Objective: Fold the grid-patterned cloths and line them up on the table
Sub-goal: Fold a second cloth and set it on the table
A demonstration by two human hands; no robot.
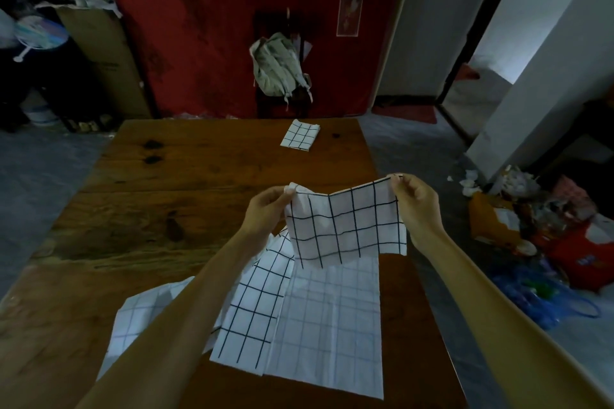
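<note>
We hold a cloth [345, 226] up over the surface [199, 176], left hand [265, 207] pinching one top corner, right hand [415, 197] pinching the other, the rest hanging free above the unfolded pile [319, 319]. One folded cloth [300, 135] already sits at the far edge. To do this fold well, we'd judge it best to keep the top edge taut, bring the corners together so the grid lines match, then lay it flat and press the crease before setting it beside the folded one.
</note>
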